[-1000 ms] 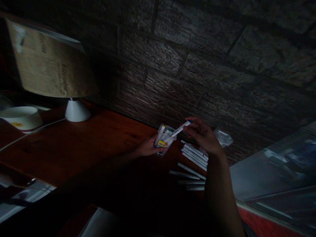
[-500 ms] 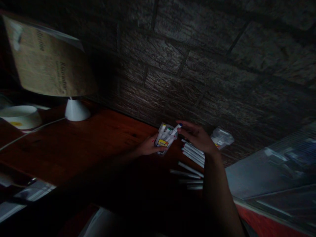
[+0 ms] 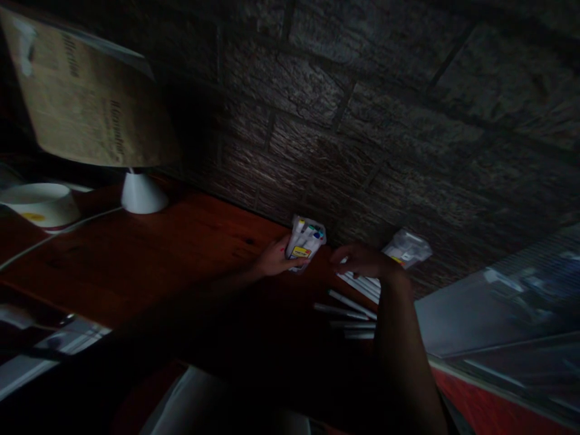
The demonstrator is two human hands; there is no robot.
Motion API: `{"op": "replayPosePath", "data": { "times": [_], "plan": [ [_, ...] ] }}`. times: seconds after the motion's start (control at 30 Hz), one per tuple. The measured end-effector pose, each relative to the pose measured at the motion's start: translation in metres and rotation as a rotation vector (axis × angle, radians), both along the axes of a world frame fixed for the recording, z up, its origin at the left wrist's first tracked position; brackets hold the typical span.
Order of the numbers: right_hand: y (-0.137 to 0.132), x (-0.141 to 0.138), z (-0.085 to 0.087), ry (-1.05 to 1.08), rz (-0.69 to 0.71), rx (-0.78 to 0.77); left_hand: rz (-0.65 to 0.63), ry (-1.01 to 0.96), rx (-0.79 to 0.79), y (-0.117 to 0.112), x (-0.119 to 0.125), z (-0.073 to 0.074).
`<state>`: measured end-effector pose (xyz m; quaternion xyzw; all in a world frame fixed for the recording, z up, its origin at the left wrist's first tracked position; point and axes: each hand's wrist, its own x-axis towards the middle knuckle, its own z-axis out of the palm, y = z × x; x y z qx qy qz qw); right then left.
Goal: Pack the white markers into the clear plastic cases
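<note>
My left hand [image 3: 273,256] is closed around a clear plastic case [image 3: 293,264] with a yellow label. Several white markers [image 3: 304,231] with yellow, teal, blue and red ends stand inside it, tilted. To the right, my right hand [image 3: 360,260] reaches down over a row of white markers [image 3: 362,285] lying on the wooden table. Its fingers are bent, and the white end of a marker shows between them. Below that row, several loose markers [image 3: 351,303] lie spread out, partly hidden by my right forearm.
A second clear plastic piece [image 3: 408,248] with a yellow label lies behind my right wrist. A lamp [image 3: 143,194] and a white bowl [image 3: 43,205] stand on the left of the table [image 3: 199,232], a cord between them. A stone wall [image 3: 290,145] rises behind.
The blue-ended marker that my right hand held at the case now stands inside it. My right hand has moved away, down to the row of markers. The left hand still holds the case.
</note>
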<state>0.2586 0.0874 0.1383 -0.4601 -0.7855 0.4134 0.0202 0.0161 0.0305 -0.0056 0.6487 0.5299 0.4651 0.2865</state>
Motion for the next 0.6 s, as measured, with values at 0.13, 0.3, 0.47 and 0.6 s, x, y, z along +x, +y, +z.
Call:
{"op": "replayPosePath", "data": {
  "times": [0.13,0.3,0.47,0.6],
  "plan": [
    [0.011,-0.010,-0.031,-0.326,-0.037,-0.284,0.071,-0.028,-0.006,0.003,-0.001,0.000],
    [0.013,-0.018,-0.053,-0.374,-0.048,-0.379,0.041,-0.077,-0.002,0.003,0.001,0.002],
    [0.014,-0.024,-0.053,-0.322,-0.043,-0.329,0.031,-0.082,-0.004,0.003,0.001,0.002],
    [0.020,-0.025,-0.054,-0.293,-0.021,-0.224,0.033,-0.078,-0.001,0.003,0.000,0.001]
  ]
}}
